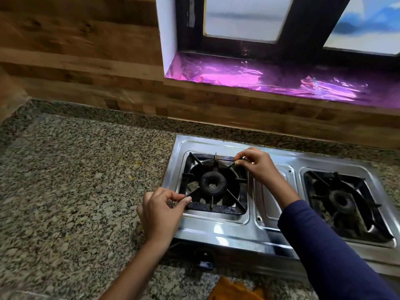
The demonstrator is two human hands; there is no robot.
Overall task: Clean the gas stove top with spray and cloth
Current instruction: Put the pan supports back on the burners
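Note:
A two-burner steel gas stove [229,232] stands on a granite counter [75,180]. Its left black pan support [216,207] sits around a round black burner [213,184]. My left hand [160,211] pinches the support's near-left corner prong. My right hand [257,164] pinches its far-right corner prong. A second black pan support [368,206] sits over the right burner [339,201]. An orange cloth [231,289] lies at the counter's front edge, partly cut off by the frame. No spray bottle is in view.
A wood-panel wall [86,50] rises behind the counter. Behind the stove, a window sill [259,81] is lined with shiny purple foil. Bare granite stretches to the left of the stove.

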